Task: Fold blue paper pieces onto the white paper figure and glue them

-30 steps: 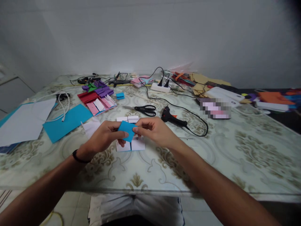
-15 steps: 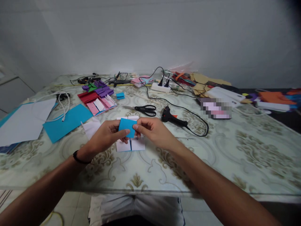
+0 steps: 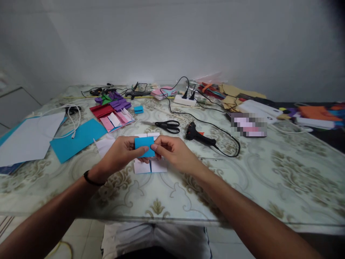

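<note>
A small blue paper piece (image 3: 144, 143) is held up between my two hands over the table. My left hand (image 3: 124, 149) pinches its left side, thumb across the front. On its right edge, my right hand (image 3: 170, 149) grips with thumb and fingers. Below the hands lie white folded papers with blue edges (image 3: 159, 166), partly covered by my fingers. Black-handled scissors (image 3: 168, 126) rest beyond my right hand, with a black glue gun (image 3: 201, 136) to their right. Left of my hands sits a white paper scrap (image 3: 105, 145), beside a larger blue sheet (image 3: 78, 140).
Large white sheets (image 3: 32, 138) lie at the far left beside a white cable (image 3: 78, 124). Pink and red folded papers (image 3: 111, 117) stand behind my hands. At the back is a white power strip (image 3: 185, 100) with black cords. A phone (image 3: 246, 125) lies at right.
The blue paper piece has been turned slightly, so its top edge now looks level. Both hands have stayed in nearly the same place and keep their hold.
</note>
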`<state>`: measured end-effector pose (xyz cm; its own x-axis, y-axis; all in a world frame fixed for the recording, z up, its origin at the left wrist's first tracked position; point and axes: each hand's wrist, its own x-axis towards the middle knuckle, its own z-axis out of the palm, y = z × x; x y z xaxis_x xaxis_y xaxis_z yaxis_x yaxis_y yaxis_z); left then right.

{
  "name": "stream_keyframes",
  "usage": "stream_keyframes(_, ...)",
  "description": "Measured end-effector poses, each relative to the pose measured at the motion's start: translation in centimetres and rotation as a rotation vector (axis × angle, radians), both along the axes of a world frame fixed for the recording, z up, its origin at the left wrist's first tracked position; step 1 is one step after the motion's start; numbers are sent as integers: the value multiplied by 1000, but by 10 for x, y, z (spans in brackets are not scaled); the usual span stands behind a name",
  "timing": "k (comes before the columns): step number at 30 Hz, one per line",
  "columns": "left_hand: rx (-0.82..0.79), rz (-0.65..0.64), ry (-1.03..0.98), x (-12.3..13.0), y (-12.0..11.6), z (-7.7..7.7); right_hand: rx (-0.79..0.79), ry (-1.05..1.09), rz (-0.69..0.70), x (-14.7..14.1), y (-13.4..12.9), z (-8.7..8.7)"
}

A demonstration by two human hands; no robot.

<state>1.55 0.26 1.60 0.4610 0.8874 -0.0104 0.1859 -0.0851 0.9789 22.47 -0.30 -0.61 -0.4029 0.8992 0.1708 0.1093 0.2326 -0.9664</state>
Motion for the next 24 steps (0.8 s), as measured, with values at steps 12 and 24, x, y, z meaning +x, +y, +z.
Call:
stream_keyframes(12,117,59,185,-3,5,-6,12,-160,-84,0,2,-6)
stream_keyframes(24,329,93,270,-3,5,-9,79,-251,-95,-2,-1,-3)
